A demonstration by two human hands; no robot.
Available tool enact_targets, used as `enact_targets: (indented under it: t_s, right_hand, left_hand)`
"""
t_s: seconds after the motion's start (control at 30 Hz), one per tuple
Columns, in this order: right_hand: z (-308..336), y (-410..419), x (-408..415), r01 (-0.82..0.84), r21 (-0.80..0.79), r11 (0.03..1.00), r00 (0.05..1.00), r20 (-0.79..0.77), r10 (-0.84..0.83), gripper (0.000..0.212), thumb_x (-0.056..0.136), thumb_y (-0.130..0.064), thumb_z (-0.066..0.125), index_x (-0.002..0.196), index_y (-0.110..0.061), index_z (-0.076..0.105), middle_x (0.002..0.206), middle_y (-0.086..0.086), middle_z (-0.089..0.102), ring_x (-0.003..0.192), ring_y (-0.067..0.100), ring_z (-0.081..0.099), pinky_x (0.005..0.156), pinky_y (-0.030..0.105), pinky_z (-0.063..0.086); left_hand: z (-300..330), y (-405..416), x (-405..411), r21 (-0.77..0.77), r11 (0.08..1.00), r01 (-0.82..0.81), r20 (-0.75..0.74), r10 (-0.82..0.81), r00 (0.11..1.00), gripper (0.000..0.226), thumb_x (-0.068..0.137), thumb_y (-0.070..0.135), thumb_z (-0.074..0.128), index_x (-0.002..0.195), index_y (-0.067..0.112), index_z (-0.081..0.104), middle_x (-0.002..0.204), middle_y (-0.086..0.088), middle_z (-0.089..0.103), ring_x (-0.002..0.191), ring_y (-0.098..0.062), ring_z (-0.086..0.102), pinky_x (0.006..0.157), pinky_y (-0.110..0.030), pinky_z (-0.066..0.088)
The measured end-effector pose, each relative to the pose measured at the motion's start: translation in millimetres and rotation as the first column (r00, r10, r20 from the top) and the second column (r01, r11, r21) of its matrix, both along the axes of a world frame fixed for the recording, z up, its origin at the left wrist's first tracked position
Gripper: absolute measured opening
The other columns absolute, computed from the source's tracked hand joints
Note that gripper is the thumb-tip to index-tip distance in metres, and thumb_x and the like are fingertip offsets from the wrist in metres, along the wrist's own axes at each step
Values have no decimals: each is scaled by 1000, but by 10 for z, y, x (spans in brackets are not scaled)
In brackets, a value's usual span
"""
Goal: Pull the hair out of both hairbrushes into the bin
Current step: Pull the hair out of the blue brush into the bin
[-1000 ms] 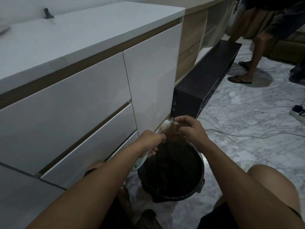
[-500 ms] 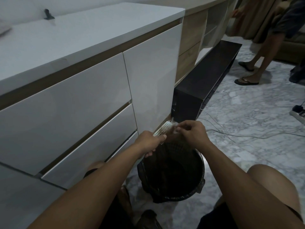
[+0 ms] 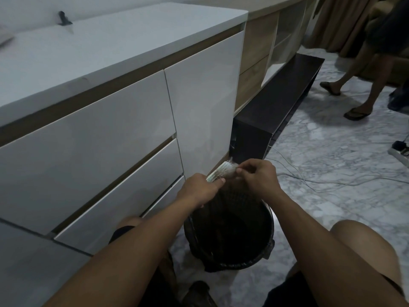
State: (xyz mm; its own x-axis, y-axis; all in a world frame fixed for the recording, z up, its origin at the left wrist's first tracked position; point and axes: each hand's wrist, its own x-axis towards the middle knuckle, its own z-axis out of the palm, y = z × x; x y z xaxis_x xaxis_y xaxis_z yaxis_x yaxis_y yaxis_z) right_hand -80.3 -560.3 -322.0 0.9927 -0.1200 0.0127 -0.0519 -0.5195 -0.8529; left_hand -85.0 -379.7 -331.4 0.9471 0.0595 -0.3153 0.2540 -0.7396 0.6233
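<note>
1. Hairbrush (image 3: 222, 171) held above the black bin (image 3: 230, 231), bristles facing right.
2. Left hand (image 3: 200, 189) grip clenched round its handle, forearm extended forward.
3. Right hand (image 3: 257, 177) fingertips (image 3: 240, 171) pinching at the bristles, wrist bent inward.

A grey-veined marble floor (image 3: 332, 151) carried a black bin (image 3: 230, 260) just beside a white drawer cabinet (image 3: 99, 140). A low dark bench (image 3: 276, 103), thin white cables (image 3: 332, 180) and a power strip (image 3: 401, 152) also lay on it.
</note>
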Motion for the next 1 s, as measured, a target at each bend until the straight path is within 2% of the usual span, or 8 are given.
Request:
enact_targets:
  t_s: [0.13, 0.3, 0.43, 0.53, 0.67, 0.83, 0.93, 1.0]
  right_hand:
    - [-9, -54, 29, 95, -42, 995, 995, -18, -96, 6, 90, -14, 63, 86, -18, 63, 77, -11, 58, 74, 4, 54, 60, 15, 38]
    - [-63, -52, 26, 23, -36, 999, 994, -105, -27, 5, 93, -12, 55, 95, -16, 57, 87, -7, 57, 85, 14, 56, 63, 23, 39]
    - [31, 13, -19, -66, 170, 983, 982, -164, 95, 16, 91, -6, 56, 106, -12, 56, 91, 0, 63, 79, 10, 60, 56, 16, 45]
    - [79, 42, -70, -152, 272, 950, 959, -192, 208, 28, 89, -19, 66, 115, -15, 56, 97, -2, 65, 85, 11, 63, 64, 19, 46]
    - [9, 39, -73, -291, 29, 956, 944, -152, 292, 22, 83, -20, 74, 103, -12, 68, 96, 3, 72, 89, 13, 68, 71, 23, 50]
    - [-81, -59, 0, -266, -280, 922, 963, -120, 242, 13, 89, -14, 64, 92, -13, 76, 83, -2, 67, 80, 15, 61, 73, 28, 46]
    - [-74, -53, -5, -234, -356, 905, 971, -132, 199, 14, 87, -15, 62, 91, -17, 76, 85, -1, 67, 82, 17, 61, 72, 27, 45]
    - [-71, -33, -12, -236, -304, 923, 968, -153, 197, 15, 85, -11, 63, 92, -14, 76, 85, 0, 67, 81, 15, 60, 67, 23, 44]
  left_hand:
    - [-99, 78, 41, 93, 996, -18, 34, 15, 999, 60, 83, 65, 55, 98, 9, 69, 84, -6, 60, 74, -25, 55, 65, -29, 42]
    - [-147, 130, 36, 73, 997, -27, 28, 25, 999, 64, 82, 67, 56, 98, 7, 70, 81, -6, 60, 72, -22, 56, 62, -28, 39]
    - [-121, 131, 50, 62, 997, -35, 31, 33, 999, 64, 81, 67, 57, 96, 6, 69, 79, -6, 61, 72, -23, 58, 58, -29, 38]
    - [-103, 117, 62, 63, 998, -25, 33, 23, 999, 65, 80, 67, 56, 97, 7, 70, 82, -7, 63, 75, -25, 59, 60, -29, 39]
    - [-92, 109, 81, 47, 999, -16, 19, 15, 1000, 63, 80, 67, 55, 94, 7, 69, 85, -9, 65, 81, -28, 64, 63, -30, 42]
    - [-86, 184, 40, 67, 998, 5, -19, -4, 1000, 52, 84, 62, 59, 62, 15, 51, 58, -1, 54, 52, -17, 56, 48, -27, 33]
    - [-108, 182, 3, 43, 999, 20, -56, -18, 998, 53, 82, 61, 60, 60, 15, 50, 54, -3, 56, 51, -20, 60, 52, -27, 37]
    - [-101, 154, 1, 43, 998, 34, -47, -32, 998, 53, 81, 62, 59, 61, 14, 51, 53, -3, 57, 50, -21, 61, 52, -26, 38]
